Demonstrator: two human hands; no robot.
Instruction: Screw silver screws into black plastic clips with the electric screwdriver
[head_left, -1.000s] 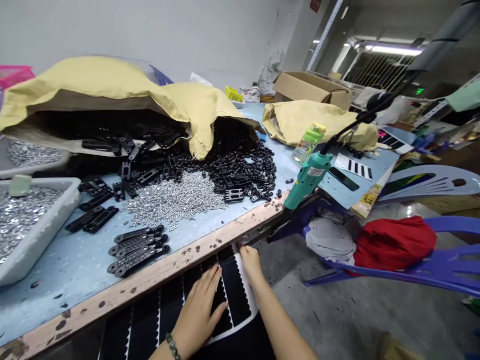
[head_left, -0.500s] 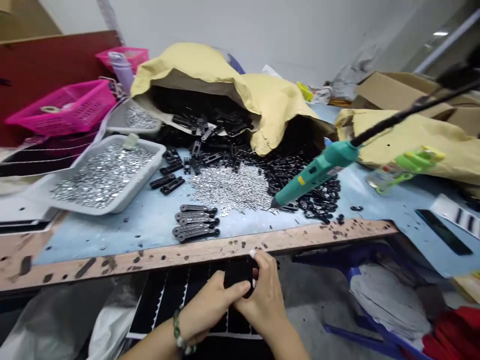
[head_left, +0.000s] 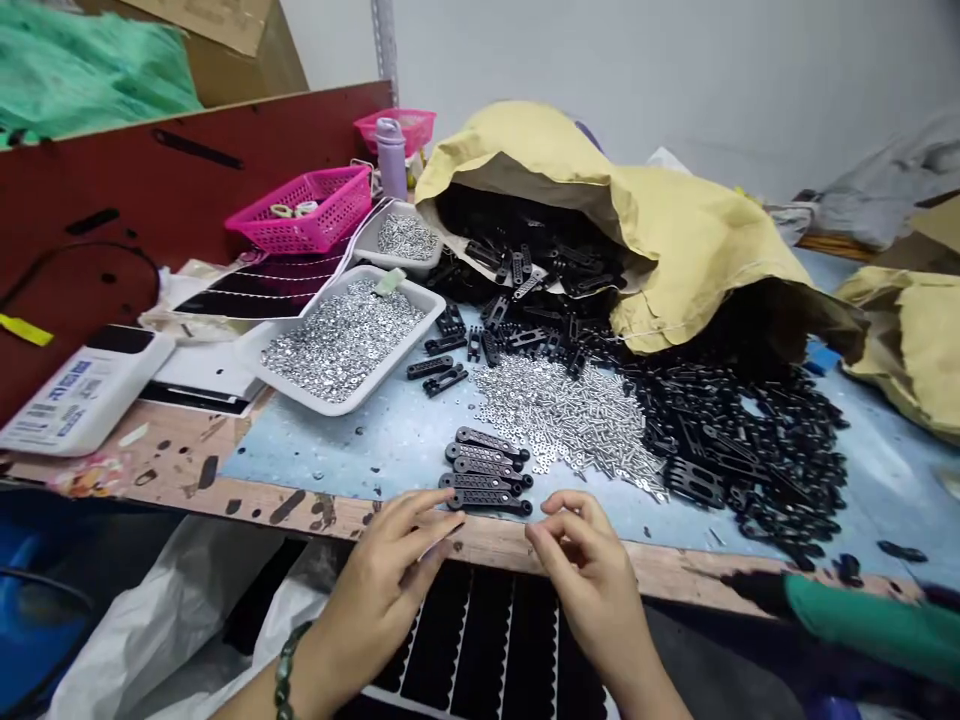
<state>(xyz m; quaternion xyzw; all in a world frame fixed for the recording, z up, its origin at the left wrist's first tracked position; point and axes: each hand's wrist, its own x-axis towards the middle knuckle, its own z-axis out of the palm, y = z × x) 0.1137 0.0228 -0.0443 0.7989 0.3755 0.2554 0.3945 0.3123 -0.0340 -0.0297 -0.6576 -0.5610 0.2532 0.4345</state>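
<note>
The left hand (head_left: 382, 590) is open and empty, with black links (head_left: 486, 475) at its two o'clock, just beside fingertips. The right hand (head_left: 592, 570) is half closed; I cannot tell if it holds something.

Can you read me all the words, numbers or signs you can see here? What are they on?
No word, brand or number can be read clearly in this picture.
The white box at the left of the bench has blue and dark print on it, but it is too small and blurred to read.
</note>
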